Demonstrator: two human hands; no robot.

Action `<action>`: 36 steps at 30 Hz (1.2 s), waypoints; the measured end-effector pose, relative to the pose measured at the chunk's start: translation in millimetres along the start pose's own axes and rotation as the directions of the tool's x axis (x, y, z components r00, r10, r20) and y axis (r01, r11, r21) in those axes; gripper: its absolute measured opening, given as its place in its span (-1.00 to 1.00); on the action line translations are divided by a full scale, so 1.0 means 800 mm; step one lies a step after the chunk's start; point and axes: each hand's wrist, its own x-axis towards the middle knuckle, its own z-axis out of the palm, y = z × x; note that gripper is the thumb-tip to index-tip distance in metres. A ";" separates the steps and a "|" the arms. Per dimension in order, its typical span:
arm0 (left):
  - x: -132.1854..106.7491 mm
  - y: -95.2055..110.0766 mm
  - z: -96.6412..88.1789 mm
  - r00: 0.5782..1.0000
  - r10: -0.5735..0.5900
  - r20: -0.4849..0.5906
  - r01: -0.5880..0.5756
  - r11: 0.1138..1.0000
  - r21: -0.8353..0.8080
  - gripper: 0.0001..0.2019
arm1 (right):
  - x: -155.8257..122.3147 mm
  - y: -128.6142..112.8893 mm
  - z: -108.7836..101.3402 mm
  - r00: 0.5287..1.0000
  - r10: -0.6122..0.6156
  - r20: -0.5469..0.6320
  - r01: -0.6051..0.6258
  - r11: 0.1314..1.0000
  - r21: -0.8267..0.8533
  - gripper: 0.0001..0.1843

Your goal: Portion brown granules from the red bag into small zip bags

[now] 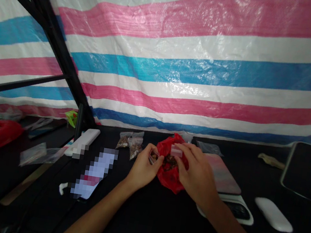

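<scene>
The left hand point(143, 168) pinches a small clear plastic packet point(153, 158) tight against a crumpled red plastic bag point(168, 179), while the right hand point(197, 174), fingers curved, holds a clear plastic tab point(176, 150) just above dark brown dried pieces point(170, 163).

Pink, white and blue striped tarpaulin point(199, 60), red plastic bag point(169, 178), black tabletop point(150, 226), pink-grey gradient pad point(223, 170)

Black table point(150, 226): red plastic bag point(168, 177), small zip bags point(131, 144), pink pad point(223, 173).
</scene>
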 end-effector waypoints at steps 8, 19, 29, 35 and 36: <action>0.005 0.003 -0.006 0.981 -0.189 0.042 0.190 0.982 -0.020 -0.77 | -0.005 0.013 0.009 0.972 0.038 0.230 -0.002 0.988 -0.154 -0.66; 0.006 0.010 -0.003 0.960 -0.272 0.072 0.278 0.881 -0.382 -0.77 | -0.005 0.000 0.003 0.943 -0.036 0.331 0.029 0.999 0.026 -0.65; 0.010 -0.002 -0.005 0.997 -0.026 -0.076 0.015 0.989 -0.147 -0.83 | -0.002 -0.004 0.008 0.975 0.107 0.195 -0.127 0.987 0.094 -0.76; 0.000 0.005 -0.004 0.974 0.221 -0.039 -0.214 0.967 0.138 -0.88 | -0.003 -0.011 0.003 0.994 0.017 0.108 -0.046 0.961 0.271 -0.71; -0.002 0.007 -0.002 0.975 0.223 -0.013 -0.219 0.966 0.136 -0.88 | -0.004 -0.012 0.003 0.994 -0.028 0.107 -0.002 0.962 0.274 -0.72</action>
